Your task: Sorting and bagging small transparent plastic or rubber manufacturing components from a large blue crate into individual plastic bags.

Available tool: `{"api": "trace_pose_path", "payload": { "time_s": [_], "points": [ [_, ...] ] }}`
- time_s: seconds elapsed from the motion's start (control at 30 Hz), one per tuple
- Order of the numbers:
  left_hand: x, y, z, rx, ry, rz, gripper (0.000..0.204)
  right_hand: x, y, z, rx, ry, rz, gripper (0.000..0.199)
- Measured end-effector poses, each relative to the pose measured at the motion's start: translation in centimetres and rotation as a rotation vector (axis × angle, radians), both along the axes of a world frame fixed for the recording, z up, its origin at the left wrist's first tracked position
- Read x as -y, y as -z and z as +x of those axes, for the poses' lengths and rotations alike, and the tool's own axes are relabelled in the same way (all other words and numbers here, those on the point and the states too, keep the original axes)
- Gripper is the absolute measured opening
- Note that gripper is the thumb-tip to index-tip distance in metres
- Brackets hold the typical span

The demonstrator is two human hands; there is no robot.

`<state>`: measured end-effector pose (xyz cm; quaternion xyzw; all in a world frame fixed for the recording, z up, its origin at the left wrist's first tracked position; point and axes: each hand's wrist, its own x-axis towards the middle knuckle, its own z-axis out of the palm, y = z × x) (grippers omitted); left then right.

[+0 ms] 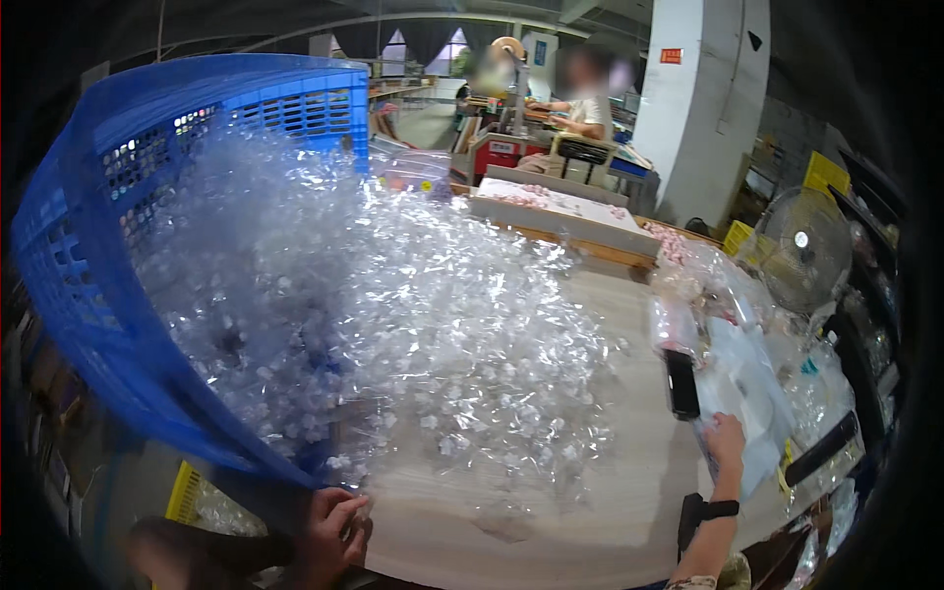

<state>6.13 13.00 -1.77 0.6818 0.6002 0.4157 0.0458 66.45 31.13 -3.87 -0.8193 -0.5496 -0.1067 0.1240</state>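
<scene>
At the table's near edge, my left hand (339,526) is closed, its fingers bent together beside the low rim of a tipped blue plastic crate (128,324). Whatever lies between those fingers is too small to make out. A large heap of small clear packets with whitish pieces inside (462,344) spills from the crate onto the pale table (423,536). Over on the right, my right hand (726,438) has its fingers curled at the edge of a pale plastic bag (749,393). A black phone (680,383) lies just beyond it.
A shallow tray with pink pieces (560,205) stands at the table's back. Clear bags (678,320) and a fan (804,246) are on the right. A yellow basket (187,497) sits below the crate. A person (585,108) sits farther back near a pillar (693,108).
</scene>
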Motion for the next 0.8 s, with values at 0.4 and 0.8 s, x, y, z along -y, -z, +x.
{"api": "trace_pose_path", "payload": {
  "time_s": [0.4,0.8],
  "points": [
    [-0.8,-1.2,1.9,-0.112,0.018,0.1,0.025,-2.4,-0.6,1.9,-0.11,0.021,-0.098,0.03],
    [-1.0,-1.4,2.1,-0.045,0.064,0.045,0.024,-0.9,2.4,3.8,-0.095,-0.08,0.175,0.031]
  ]
}}
